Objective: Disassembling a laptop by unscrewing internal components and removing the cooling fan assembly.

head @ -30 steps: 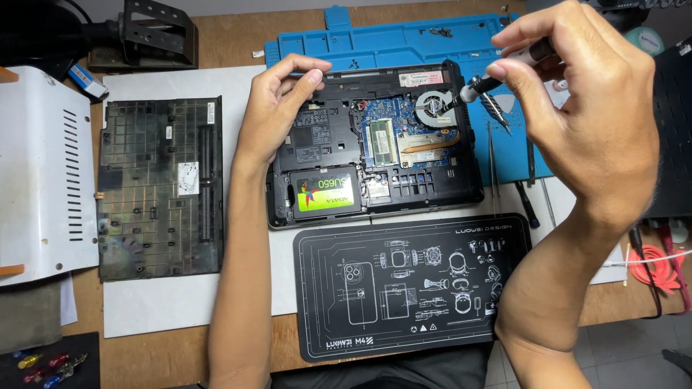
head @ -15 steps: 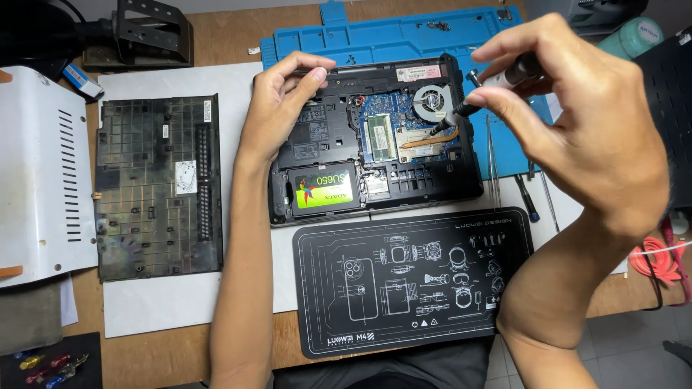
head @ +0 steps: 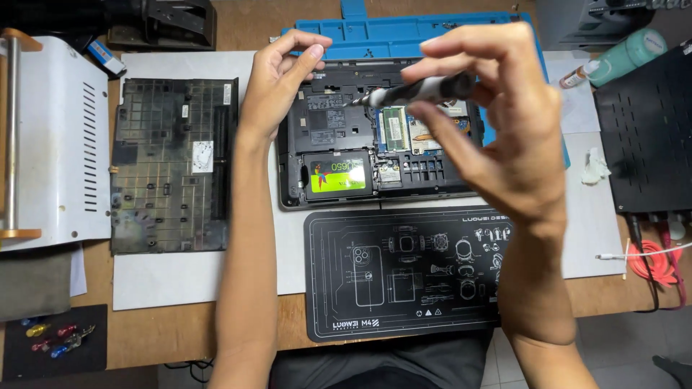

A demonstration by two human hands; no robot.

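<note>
Right hand (head: 504, 137) pinched a slim, light, rigid screwdriver (head: 418, 90) by its knurled barrel, tip aimed at nine o'clock above the opened laptop (head: 360, 144) at counter centre, whose exposed boards looked fragile; left hand (head: 277, 79), fingers curled, steadied its far-left edge.

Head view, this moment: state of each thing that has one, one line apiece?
Laptop: bottom cover off, internals exposed.
Bottom cover: detached, lying left of the laptop.
Screwdriver: held in the right hand, lifted above the laptop.
Left hand: resting on the laptop's top-left edge.
</note>
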